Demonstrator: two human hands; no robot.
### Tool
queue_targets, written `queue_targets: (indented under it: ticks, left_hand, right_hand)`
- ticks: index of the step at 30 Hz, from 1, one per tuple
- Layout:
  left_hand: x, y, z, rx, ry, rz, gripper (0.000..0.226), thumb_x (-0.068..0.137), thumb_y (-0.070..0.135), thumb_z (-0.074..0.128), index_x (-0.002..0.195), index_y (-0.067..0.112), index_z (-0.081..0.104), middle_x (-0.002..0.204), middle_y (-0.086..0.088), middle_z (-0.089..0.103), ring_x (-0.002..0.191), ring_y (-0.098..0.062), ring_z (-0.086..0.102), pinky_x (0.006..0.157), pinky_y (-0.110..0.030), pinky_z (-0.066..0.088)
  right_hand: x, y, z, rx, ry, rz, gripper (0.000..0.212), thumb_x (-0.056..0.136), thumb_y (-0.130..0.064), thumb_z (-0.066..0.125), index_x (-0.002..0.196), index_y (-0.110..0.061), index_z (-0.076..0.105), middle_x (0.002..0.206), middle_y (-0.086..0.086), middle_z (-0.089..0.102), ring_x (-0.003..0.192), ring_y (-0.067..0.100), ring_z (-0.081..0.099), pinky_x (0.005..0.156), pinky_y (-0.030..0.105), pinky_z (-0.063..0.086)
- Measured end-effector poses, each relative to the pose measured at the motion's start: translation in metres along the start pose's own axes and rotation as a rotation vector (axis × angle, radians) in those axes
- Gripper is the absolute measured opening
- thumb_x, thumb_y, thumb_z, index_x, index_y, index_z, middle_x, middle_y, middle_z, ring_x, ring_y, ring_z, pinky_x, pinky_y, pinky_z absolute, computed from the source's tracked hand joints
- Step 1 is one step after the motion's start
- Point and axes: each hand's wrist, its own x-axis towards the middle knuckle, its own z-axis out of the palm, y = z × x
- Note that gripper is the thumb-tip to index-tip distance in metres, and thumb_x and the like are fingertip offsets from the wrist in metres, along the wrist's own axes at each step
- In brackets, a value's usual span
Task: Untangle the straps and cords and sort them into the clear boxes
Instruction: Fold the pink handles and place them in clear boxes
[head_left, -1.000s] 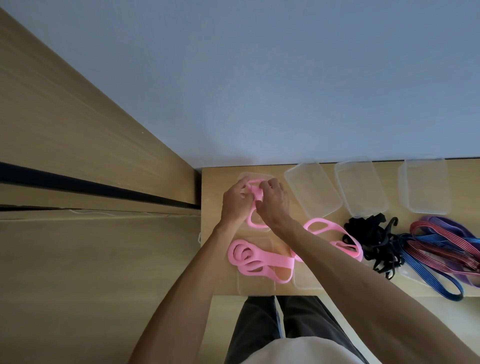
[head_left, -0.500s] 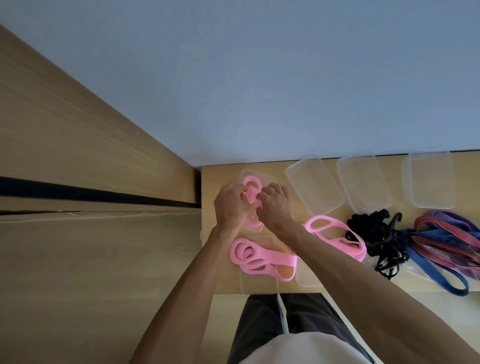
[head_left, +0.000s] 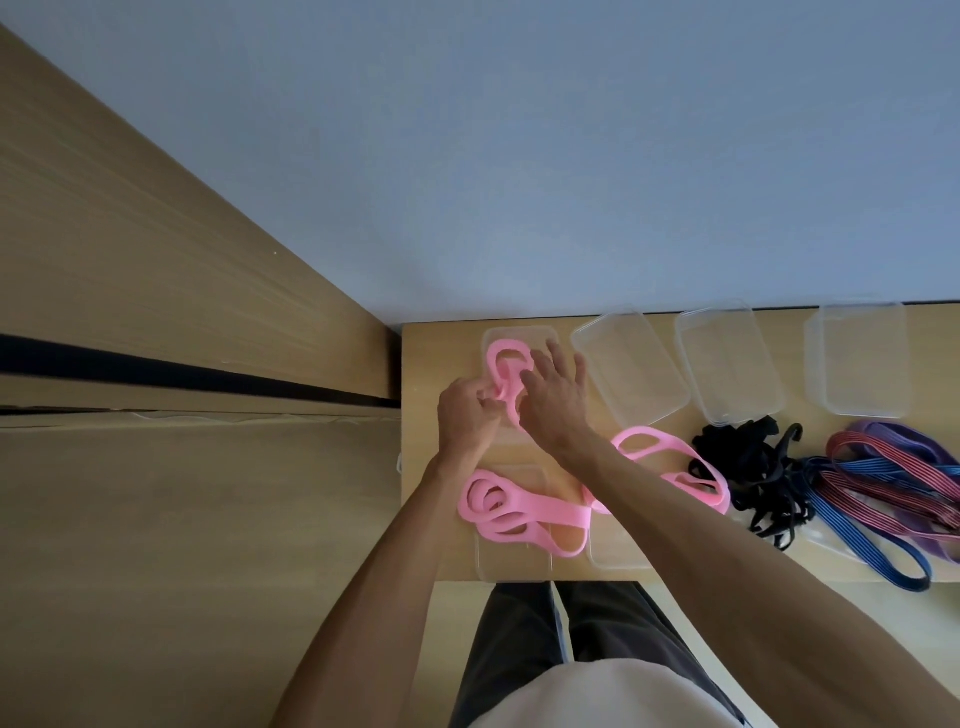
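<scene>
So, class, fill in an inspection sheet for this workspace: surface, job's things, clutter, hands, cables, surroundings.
Surface: wooden table, against a blue wall.
Job's things: pink strap going into the leftmost clear box; three more clear boxes behind; two loose pink straps; black cords; blue and red striped cords.
Clutter: nothing seen.
Hands: left hand has the pink strap in its grip; right hand has its fingers spread over it.
Cables: nothing seen beyond the cords.
Surroundings: wooden cabinet at left.
</scene>
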Motion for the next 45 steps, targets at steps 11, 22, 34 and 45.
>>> queue_targets:
  ticks: [11, 22, 34, 45]
  left_hand:
    - [-0.003, 0.002, 0.012, -0.155, 0.052, -0.142, 0.014, 0.087, 0.002, 0.056, 0.082, 0.007, 0.068, 0.078, 0.000, 0.069, 0.076, -0.019, 0.063, 0.065, -0.034, 0.051]
    - [-0.027, -0.017, 0.007, -0.087, 0.054, -0.197, 0.024, 0.091, 0.003, 0.052, 0.109, 0.007, 0.067, 0.108, -0.004, 0.071, 0.097, -0.017, 0.064, 0.076, -0.028, 0.053]
    - [-0.088, -0.054, 0.006, 0.233, -0.133, -0.454, 0.010, 0.091, 0.026, 0.060, 0.090, 0.015, 0.060, 0.090, -0.002, 0.062, 0.079, -0.022, 0.061, 0.064, -0.029, 0.044]
    - [-0.108, -0.072, 0.013, -0.355, -0.065, -0.622, 0.010, 0.081, 0.004, 0.062, 0.087, 0.007, 0.070, 0.084, -0.007, 0.067, 0.078, -0.025, 0.057, 0.063, -0.028, 0.041]
  right_hand:
    - [-0.014, 0.008, 0.007, 0.024, -0.077, -0.035, 0.029, 0.078, -0.010, 0.061, 0.105, -0.019, 0.070, 0.106, -0.004, 0.068, 0.106, 0.022, 0.059, 0.111, 0.045, 0.024]
    - [-0.043, 0.008, -0.006, 0.199, 0.244, -0.072, 0.019, 0.075, 0.004, 0.059, 0.082, -0.009, 0.070, 0.074, 0.005, 0.067, 0.070, 0.032, 0.062, 0.071, 0.039, 0.048]
    - [-0.101, 0.013, -0.001, -0.071, -0.350, -0.014, 0.024, 0.085, -0.017, 0.062, 0.107, -0.011, 0.068, 0.099, 0.008, 0.070, 0.090, 0.027, 0.068, 0.069, 0.031, 0.051]
    - [-0.124, -0.008, 0.027, 0.281, -0.149, -0.033, 0.029, 0.091, -0.013, 0.057, 0.118, -0.011, 0.068, 0.112, 0.007, 0.067, 0.101, 0.027, 0.061, 0.085, 0.035, 0.049]
